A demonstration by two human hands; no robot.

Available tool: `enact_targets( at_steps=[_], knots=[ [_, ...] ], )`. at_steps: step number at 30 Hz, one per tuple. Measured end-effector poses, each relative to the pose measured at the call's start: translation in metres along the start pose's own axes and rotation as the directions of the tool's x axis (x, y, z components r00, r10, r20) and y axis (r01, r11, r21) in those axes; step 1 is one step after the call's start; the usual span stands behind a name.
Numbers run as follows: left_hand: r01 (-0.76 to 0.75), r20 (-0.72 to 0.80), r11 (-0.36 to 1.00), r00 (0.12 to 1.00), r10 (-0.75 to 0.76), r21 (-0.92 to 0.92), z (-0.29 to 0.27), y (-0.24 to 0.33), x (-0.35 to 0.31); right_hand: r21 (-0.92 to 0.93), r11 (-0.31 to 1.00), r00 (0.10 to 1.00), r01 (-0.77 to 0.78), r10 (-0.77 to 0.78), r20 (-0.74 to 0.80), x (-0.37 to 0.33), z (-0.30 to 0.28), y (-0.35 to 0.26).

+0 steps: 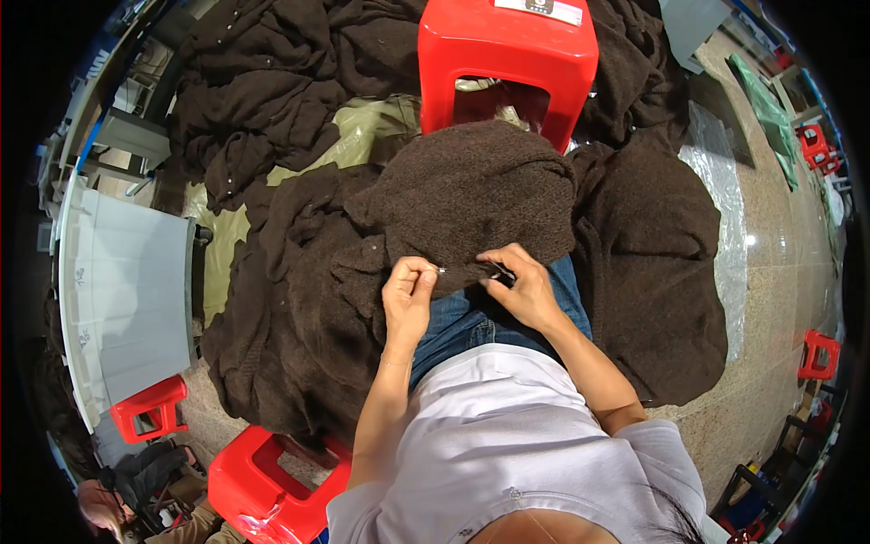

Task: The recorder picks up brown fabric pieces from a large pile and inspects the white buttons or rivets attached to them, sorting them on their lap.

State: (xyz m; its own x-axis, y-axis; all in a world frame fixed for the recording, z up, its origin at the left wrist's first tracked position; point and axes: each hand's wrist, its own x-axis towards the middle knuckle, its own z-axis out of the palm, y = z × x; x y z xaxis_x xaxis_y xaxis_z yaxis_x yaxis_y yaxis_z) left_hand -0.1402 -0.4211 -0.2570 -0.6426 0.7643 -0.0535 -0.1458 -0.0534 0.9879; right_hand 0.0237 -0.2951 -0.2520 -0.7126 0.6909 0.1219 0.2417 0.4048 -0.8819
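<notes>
A dark brown knitted garment (471,195) lies across my lap, over blue jeans. My left hand (410,292) is closed in a pinch at the garment's near edge. A tiny pale, shiny piece (441,270) shows at its fingertips, too small to name. Just to the right, my right hand (526,288) curls its thumb and fingers around a small dark tool (497,270) that looks like thread snips, partly hidden by the fingers. The two hands are a short way apart.
More brown knitwear is heaped at the left (263,100) and right (652,263). A red stool (507,45) stands straight ahead, another (240,471) at the lower left. A white bin (131,290) stands on the left. Yellowish plastic sheeting (222,263) lies under the heap.
</notes>
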Motion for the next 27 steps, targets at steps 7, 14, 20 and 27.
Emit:
enact_targets(
  at_steps=[7, 14, 20, 27],
  knots=[
    [-0.312, -0.153, 0.944, 0.933, 0.326, 0.11, -0.079, 0.056, 0.05, -0.058, 0.993, 0.98, 0.101, -0.109, -0.165, 0.03, -0.032, -0.02],
    [-0.148, -0.06, 0.947, 0.983, 0.171, 0.285, -0.102, -0.015, 0.088, 0.044, 0.972, 0.973, -0.229, 0.23, -0.011, 0.06, -0.003, -0.005],
    [-0.287, -0.049, 0.664, 0.897, 0.439, 0.691, -0.068, -0.027, 0.085, -0.003, 0.972, 0.972, -0.234, 0.233, -0.037, 0.061, 0.005, 0.005],
    [-0.48, 0.092, 0.618, 0.829, 0.551, 0.622, -0.027, 0.003, 0.058, -0.015, 0.962, 0.962, -0.272, 0.271, -0.023, 0.061, 0.004, 0.001]
  ],
)
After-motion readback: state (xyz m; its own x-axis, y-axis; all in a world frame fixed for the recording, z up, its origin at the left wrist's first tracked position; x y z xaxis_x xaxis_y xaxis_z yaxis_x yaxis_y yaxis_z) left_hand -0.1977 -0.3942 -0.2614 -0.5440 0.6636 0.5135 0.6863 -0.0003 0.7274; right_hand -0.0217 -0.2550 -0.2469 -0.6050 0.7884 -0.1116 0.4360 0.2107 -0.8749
